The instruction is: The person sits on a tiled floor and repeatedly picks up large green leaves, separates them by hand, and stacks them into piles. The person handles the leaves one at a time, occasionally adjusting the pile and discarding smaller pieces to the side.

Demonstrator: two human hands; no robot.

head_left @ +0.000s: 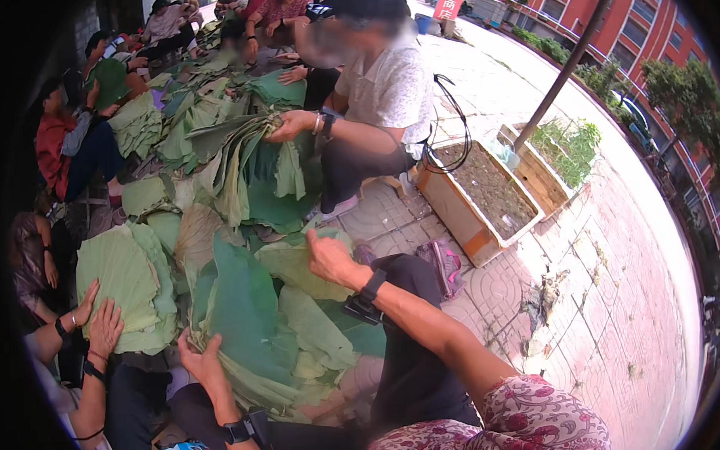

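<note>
A stack of large green lotus leaves (pixel 244 308), folded into a fan, lies over my lap. My left hand (pixel 202 365), with a black watch on its wrist, grips the gathered stem end of the stack at the lower left. My right hand (pixel 329 259), with a black wristband, reaches over the top and pinches the edge of a pale green leaf (pixel 294 267). My floral sleeve (pixel 533 421) comes in from the lower right.
Opposite me a seated person (pixel 379 89) holds another leaf bundle (pixel 247 161). At my left, a neighbour's two hands (pixel 97 317) press on a flat leaf pile (pixel 124 281). More leaves and seated people fill the back left. Wooden planter boxes (pixel 478 197) stand on the paving to the right.
</note>
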